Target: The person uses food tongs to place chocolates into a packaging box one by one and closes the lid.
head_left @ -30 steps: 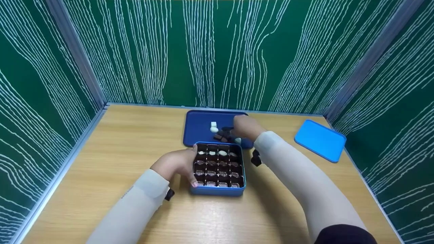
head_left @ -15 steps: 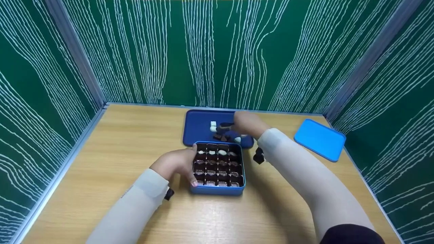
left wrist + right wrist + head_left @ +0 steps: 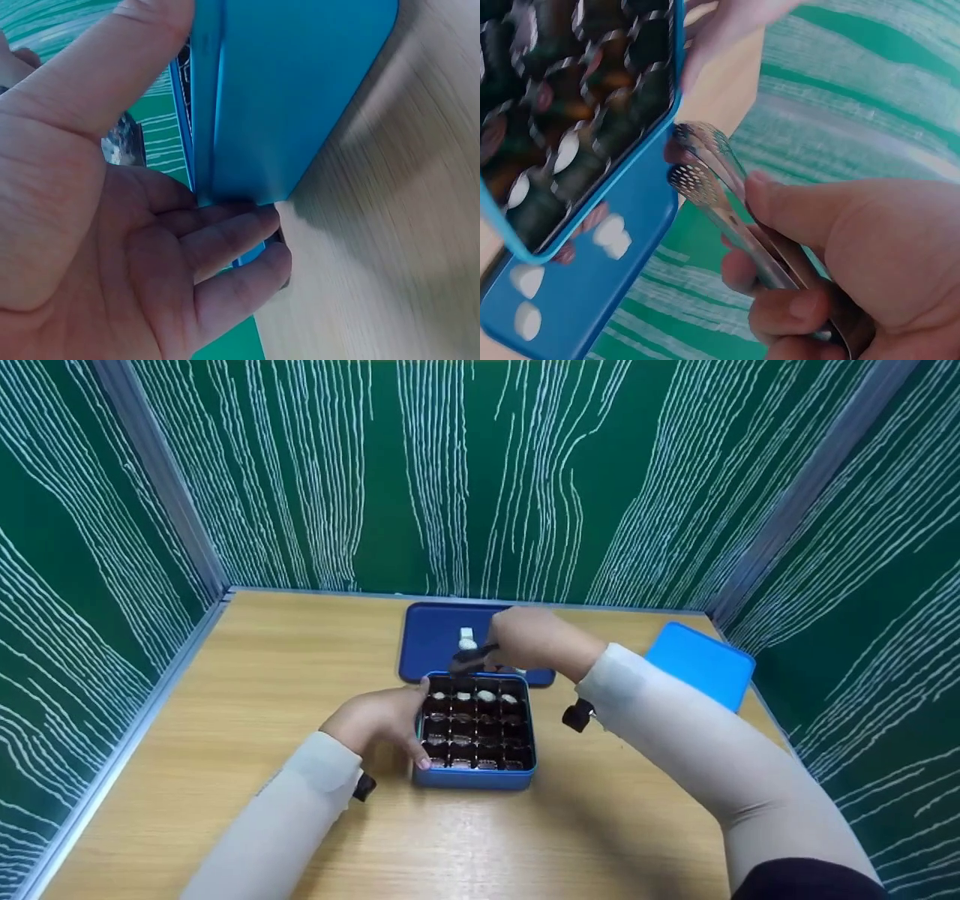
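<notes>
The right hand [image 3: 536,639] is gripping tongs [image 3: 472,659] slanting leftward, tips hovering near the far rim of the blue box [image 3: 472,780] sitting on the counter [image 3: 300,660]; the left hand [image 3: 381,723] is holding its left side.

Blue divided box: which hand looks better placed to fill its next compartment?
Probably the right hand: it holds the metal tongs near the far edge of the blue box, while the left hand grips its left side.
</notes>
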The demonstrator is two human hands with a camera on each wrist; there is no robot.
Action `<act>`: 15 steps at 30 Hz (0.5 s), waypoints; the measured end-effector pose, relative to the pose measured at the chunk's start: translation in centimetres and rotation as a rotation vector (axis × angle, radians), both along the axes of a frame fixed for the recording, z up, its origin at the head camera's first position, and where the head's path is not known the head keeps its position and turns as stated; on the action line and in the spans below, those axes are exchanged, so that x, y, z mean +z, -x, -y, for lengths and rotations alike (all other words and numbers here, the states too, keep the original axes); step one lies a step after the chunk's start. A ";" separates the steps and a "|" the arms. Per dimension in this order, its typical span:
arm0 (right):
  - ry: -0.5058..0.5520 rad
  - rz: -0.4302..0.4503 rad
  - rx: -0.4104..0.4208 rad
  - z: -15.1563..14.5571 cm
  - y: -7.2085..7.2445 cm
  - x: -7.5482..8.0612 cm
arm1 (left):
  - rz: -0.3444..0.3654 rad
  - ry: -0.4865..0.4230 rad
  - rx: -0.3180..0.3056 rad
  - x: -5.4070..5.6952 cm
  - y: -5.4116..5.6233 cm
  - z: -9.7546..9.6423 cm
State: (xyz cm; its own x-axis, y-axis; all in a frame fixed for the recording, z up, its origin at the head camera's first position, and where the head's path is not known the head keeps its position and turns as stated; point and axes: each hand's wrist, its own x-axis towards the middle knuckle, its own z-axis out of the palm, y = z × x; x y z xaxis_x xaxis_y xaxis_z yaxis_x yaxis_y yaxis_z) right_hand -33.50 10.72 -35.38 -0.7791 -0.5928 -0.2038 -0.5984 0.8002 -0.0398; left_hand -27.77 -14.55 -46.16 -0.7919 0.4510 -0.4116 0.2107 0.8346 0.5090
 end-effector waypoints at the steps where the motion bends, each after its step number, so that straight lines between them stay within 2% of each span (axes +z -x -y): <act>1: -0.009 -0.007 0.024 0.4 -0.4 0.1 | 0.006 -0.011 0.002 0.0 0.0 0.2; 4: -0.062 -0.039 0.087 1.6 -1.4 0.1 | 0.027 -0.048 0.018 -0.1 0.1 0.7; 7: -0.119 -0.017 0.111 2.8 -2.1 0.0 | 0.038 -0.076 0.032 -0.1 0.0 0.9; 11: -0.180 0.021 0.125 4.1 -2.3 -0.4 | 0.032 -0.099 0.038 -0.2 -0.1 0.8; 15: -0.221 0.003 0.137 5.1 -2.2 -0.9 | 0.023 -0.108 0.048 -0.2 -0.2 0.7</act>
